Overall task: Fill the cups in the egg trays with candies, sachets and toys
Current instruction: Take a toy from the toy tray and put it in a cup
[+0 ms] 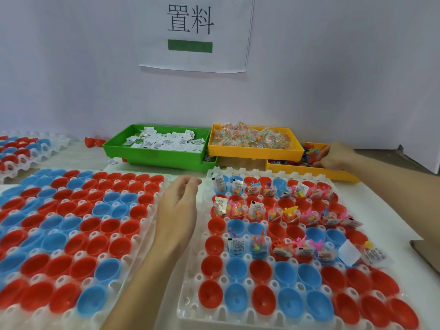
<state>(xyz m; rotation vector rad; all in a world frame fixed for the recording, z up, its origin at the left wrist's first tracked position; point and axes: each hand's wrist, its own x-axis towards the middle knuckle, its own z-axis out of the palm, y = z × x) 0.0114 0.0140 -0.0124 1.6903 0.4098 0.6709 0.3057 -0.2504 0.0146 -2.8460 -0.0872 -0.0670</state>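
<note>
Two clear egg trays hold red and blue cups. The right egg tray point(190, 277) has candies, sachets and toys in its far rows; its near rows are bare cups. The left egg tray point(145, 236) holds only bare cups. My left hand point(177, 208) hovers between the two trays, fingers loosely curled, holding nothing that I can see. My right hand point(334, 156) reaches into the lower yellow toy bin point(309, 172), its fingers curled among the coloured plastic toys point(309, 152); whether it grips one is hidden.
A green bin point(152, 156) of white sachets and an upper yellow bin point(252, 151) of wrapped candies stand at the back by the wall. A third egg tray point(54, 144) lies at far left. A cardboard edge point(426, 251) shows at right.
</note>
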